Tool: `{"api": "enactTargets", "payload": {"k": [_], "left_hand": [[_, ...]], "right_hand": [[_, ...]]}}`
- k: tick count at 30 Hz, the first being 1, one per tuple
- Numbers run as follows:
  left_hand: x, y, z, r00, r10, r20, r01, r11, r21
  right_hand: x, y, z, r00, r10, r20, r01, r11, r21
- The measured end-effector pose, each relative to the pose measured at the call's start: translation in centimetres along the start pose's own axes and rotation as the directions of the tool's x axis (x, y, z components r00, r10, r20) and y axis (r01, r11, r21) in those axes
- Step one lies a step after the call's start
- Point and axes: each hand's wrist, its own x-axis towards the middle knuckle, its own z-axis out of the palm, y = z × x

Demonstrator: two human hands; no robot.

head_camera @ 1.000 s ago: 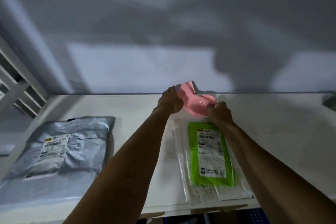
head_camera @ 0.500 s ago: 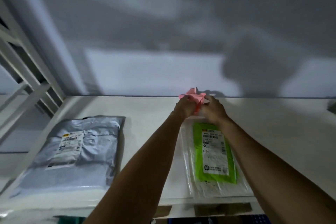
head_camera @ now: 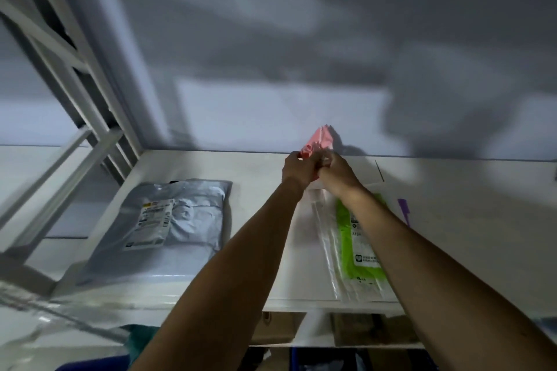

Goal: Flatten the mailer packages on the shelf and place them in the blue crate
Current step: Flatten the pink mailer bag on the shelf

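At the back of the white shelf [head_camera: 259, 178], both my hands grip a small crumpled pink mailer [head_camera: 319, 143]. My left hand [head_camera: 298, 167] holds its left side and my right hand [head_camera: 337, 170] its right side, close together; the pink tip sticks up above them. Just in front lies a flat green mailer [head_camera: 360, 250] inside clear plastic, partly hidden under my right forearm. A grey mailer [head_camera: 168, 220] with a white label lies on the shelf's left part. A strip of the blue crate [head_camera: 319, 360] shows below the shelf's front edge.
White shelf uprights and braces [head_camera: 69, 105] stand at the left. The grey wall rises right behind the shelf. A small purple piece [head_camera: 404, 211] lies right of the green mailer. Brown cardboard [head_camera: 355, 325] and a teal thing [head_camera: 141, 340] sit under the shelf.
My hands have drawn together around the pink mailer, which has gone from spread wide to bunched into a narrow upright tip. The view has shifted, so the shelf's contents sit further right.
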Motion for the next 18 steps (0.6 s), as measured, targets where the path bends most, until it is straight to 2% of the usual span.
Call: {"api": "enactTargets", "payload": {"k": [7,11,13,18], "left_hand": [[-0.7,-0.4,-4.1,0.999,0.020,-0.050,-0.022,0.999,-0.026],[0.0,-3.1,-6.8,0.994,0.062,-0.096,-0.061,0.998,0.012],[0.4,-4.5,-8.1,0.986,0.103,-0.132,-0.093,0.992,0.083],[-8.1,-1.2,-11.2,0.961,0.219,-0.170,-0.165,0.944,0.284]], "right_hand": [[-3.6,-2.2,1.9,1.000,-0.016,0.018,0.016,1.000,0.023],[-6.2,-3.0,3.2,0.997,-0.057,0.047,0.053,0.995,0.085],[-7.2,-3.3,4.1,0.996,-0.055,0.066,0.048,0.993,0.105],[-10.8,-4.0,6.0,0.977,-0.087,0.196,0.058,0.987,0.151]]}}
